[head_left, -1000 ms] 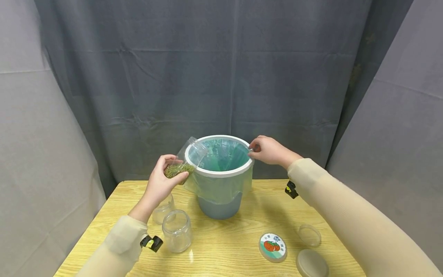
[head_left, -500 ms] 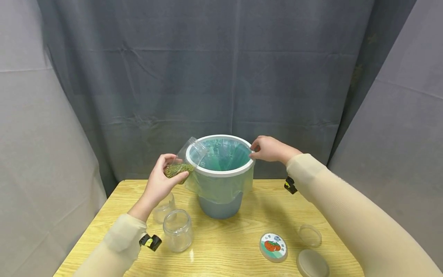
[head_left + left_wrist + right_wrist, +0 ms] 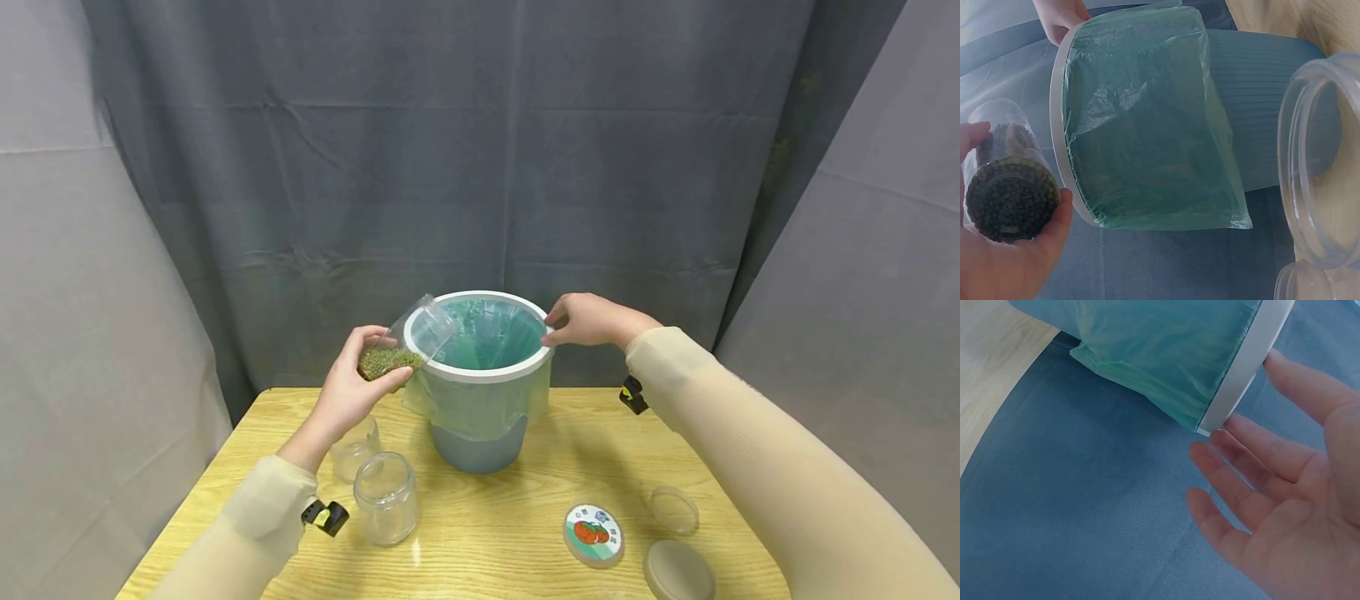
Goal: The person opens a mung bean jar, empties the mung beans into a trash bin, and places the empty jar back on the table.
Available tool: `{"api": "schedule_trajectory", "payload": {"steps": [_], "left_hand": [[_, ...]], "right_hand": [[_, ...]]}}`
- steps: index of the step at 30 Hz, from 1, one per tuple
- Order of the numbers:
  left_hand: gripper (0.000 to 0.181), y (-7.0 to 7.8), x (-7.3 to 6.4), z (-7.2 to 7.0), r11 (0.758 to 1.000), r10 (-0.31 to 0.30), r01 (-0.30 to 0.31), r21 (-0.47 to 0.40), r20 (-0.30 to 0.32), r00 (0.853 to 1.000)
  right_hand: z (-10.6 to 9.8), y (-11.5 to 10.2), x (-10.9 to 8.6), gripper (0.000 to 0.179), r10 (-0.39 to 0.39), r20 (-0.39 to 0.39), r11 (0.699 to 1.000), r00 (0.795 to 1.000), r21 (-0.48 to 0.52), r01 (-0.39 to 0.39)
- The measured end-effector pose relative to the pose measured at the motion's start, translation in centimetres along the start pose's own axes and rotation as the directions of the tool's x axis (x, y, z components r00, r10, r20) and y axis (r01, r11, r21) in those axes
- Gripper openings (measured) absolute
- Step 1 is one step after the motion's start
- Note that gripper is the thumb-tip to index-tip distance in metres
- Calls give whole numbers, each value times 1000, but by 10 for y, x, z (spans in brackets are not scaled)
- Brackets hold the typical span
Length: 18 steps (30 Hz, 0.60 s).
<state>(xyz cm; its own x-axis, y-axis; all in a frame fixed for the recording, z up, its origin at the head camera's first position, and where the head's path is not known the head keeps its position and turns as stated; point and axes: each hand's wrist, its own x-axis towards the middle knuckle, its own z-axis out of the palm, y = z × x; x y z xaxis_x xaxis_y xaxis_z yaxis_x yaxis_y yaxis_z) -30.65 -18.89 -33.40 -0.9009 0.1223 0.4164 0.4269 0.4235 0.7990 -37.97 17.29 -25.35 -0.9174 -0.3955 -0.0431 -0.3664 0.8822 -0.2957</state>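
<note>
My left hand (image 3: 354, 383) grips a clear jar (image 3: 406, 336) near its base. The jar leans to the right, its mouth over the left side of the bin's rim. Small green beans (image 3: 388, 362) lie in the jar's lower end, dark through its base in the left wrist view. The grey-blue bin (image 3: 477, 446) has a white rim (image 3: 480, 377) and a green plastic liner (image 3: 468, 404) folded over the outside. At the rim's right side is my right hand (image 3: 592, 320), thumb and forefinger tips touching the rim, the other fingers loosely bent in the right wrist view.
Two clear jars, a nearer one (image 3: 386, 500) and a farther one (image 3: 354, 450), stand left of the bin. At the front right lie a tomato-printed lid (image 3: 593, 535), a clear lid (image 3: 674, 510) and a beige lid (image 3: 678, 571). Grey curtain (image 3: 390, 167) hangs behind the wooden table (image 3: 480, 542).
The left hand and jar have shifted slightly up and right, the jar tipping further toward level and the beans spreading along its side. The right thumb and forefinger have spread a little apart at the rim.
</note>
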Motion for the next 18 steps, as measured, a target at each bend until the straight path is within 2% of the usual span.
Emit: {"api": "schedule_trajectory", "payload": {"steps": [6,10,18], "left_hand": [[61,3,7,-4,999,-27,27,29,2,1000],[64,6,13,-6,999,-52,51,12,6,999],[69,3,22,-9,991,-133,132,24,15,991]], "right_hand": [[0,0,1,50,10,5,1000,1000,4,-10],[0,-1,1,50,7,5,1000,1000,8,-7],[1,-3,2,51,20,5,1000,1000,23,-21]]}}
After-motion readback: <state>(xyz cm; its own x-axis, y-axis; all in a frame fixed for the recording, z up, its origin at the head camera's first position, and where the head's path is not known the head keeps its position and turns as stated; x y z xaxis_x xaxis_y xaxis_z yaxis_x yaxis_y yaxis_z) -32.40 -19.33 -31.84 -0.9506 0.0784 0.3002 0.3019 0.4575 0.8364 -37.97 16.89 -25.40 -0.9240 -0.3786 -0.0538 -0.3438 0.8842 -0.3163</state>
